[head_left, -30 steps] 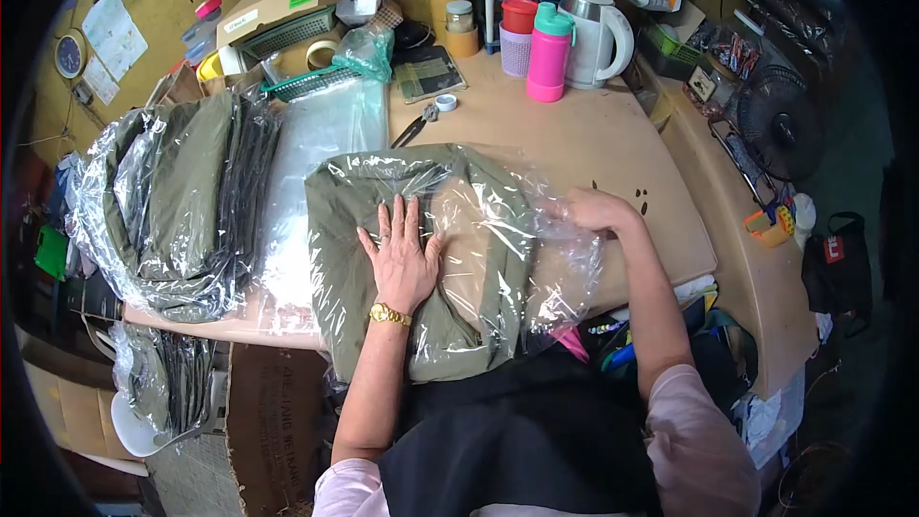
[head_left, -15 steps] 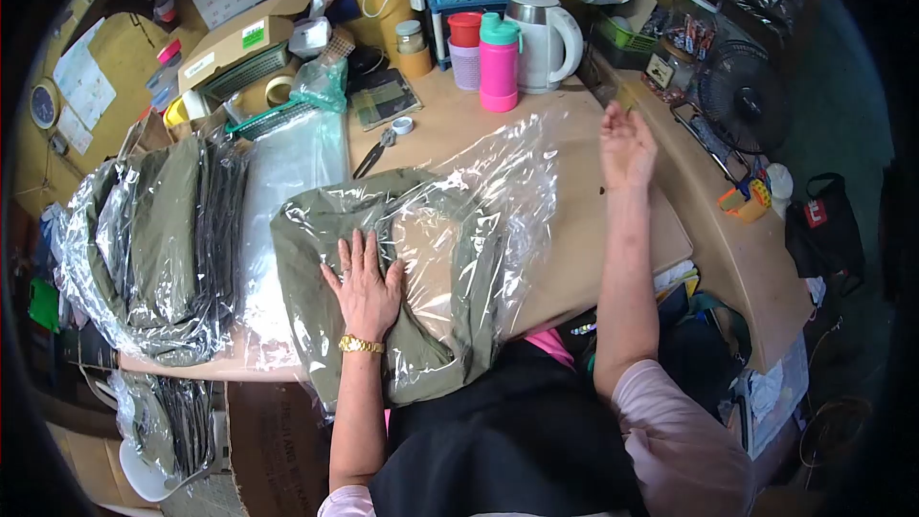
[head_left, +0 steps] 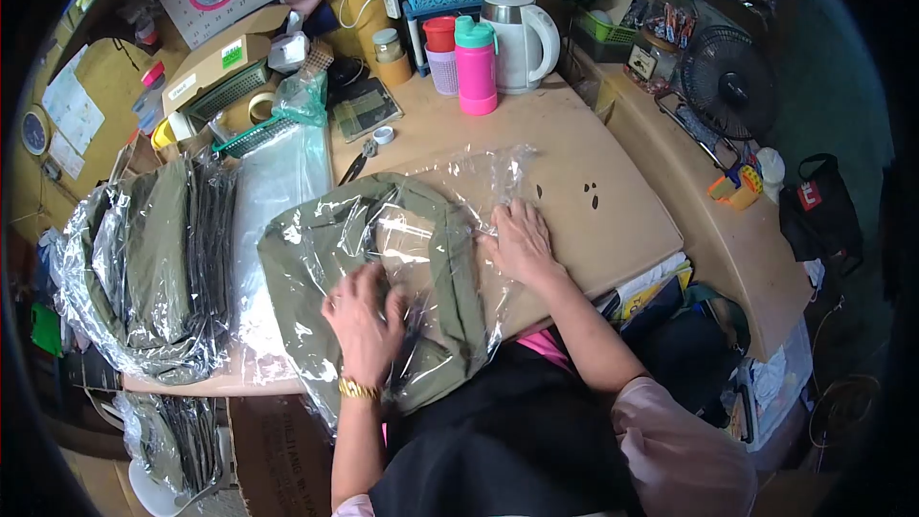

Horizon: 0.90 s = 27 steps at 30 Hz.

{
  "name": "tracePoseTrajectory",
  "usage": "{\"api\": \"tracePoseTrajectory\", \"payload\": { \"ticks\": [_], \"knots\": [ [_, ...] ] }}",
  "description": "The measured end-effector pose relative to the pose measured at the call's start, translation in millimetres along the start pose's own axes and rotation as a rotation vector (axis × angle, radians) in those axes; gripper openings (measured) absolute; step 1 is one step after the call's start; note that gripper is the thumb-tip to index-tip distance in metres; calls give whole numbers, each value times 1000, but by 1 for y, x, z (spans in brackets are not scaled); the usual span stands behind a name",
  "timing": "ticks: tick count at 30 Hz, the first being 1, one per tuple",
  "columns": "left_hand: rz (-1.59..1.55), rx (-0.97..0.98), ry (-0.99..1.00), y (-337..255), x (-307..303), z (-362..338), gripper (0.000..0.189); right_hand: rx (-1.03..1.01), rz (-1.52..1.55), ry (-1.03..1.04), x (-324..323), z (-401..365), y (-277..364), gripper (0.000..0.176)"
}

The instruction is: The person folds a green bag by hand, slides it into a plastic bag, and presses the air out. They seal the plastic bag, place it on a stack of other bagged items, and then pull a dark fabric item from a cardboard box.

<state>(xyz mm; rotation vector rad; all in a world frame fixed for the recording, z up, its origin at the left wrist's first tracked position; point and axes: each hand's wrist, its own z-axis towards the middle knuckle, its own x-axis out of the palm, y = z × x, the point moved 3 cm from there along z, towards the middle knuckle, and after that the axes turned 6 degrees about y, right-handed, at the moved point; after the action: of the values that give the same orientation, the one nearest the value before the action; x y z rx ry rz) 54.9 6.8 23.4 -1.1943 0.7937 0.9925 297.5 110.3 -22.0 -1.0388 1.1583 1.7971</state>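
A folded olive-green fabric item (head_left: 306,263) lies inside a clear plastic bag (head_left: 507,168) at the near edge of the table. My left hand (head_left: 364,321), slightly blurred, is over the item's left part with fingers bent and thumb apart; a gold watch is on that wrist. At the bag's right side, my right hand (head_left: 522,241) rests palm down on the plastic beside the fabric, thumb spread from the fingers. Neither hand shows anything gripped. Several small dark pieces (head_left: 591,196) lie on the tabletop to the right.
Bagged olive items (head_left: 158,258) are stacked at left, beside flat clear plastic bags (head_left: 287,168). Nippers (head_left: 356,163), a white tape roll (head_left: 383,135), a pink bottle (head_left: 476,72) and a kettle (head_left: 517,43) stand or lie farther back. A black fan (head_left: 726,81) is at right.
My right hand has come down from raised at the right onto the plastic. The bag's loose end now lies lower and flatter. My left hand's flat fingers have bent and lifted somewhat.
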Motion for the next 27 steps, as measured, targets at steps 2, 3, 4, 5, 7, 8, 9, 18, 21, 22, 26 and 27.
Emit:
{"api": "tracePoseTrajectory", "payload": {
  "ticks": [2,3,4,5,7,8,9,18,21,22,26,27],
  "knots": [
    [48,97,84,-15,11,-17,52,-67,-51,-115,9,-1,-2,36],
    [85,115,80,-17,23,-23,53,-142,-102,-233,8,-3,-3,30],
    [106,119,122,-15,35,-26,54,-140,-106,-229,5,-3,-6,30],
    [114,91,105,-12,39,-28,55,-48,225,-63,4,0,-16,25],
    [127,75,94,-10,41,-26,55,45,1106,228,-6,17,-37,17],
    [124,61,113,-6,41,-25,58,105,1425,-41,-26,12,-54,18],
    [120,44,128,-4,42,-25,60,150,1580,-278,-33,19,-88,20],
    [138,45,116,-4,42,-22,59,289,947,0,-61,5,-111,40],
    [126,44,111,-6,43,-23,58,368,705,-231,-71,18,-138,51],
    [121,47,104,-7,42,-22,58,381,623,-263,-81,21,-130,56],
    [77,67,83,-3,41,-22,56,-106,551,378,-31,62,-55,61],
    [19,80,69,-1,36,-20,59,-366,457,477,-35,78,-26,54]
  ]
}}
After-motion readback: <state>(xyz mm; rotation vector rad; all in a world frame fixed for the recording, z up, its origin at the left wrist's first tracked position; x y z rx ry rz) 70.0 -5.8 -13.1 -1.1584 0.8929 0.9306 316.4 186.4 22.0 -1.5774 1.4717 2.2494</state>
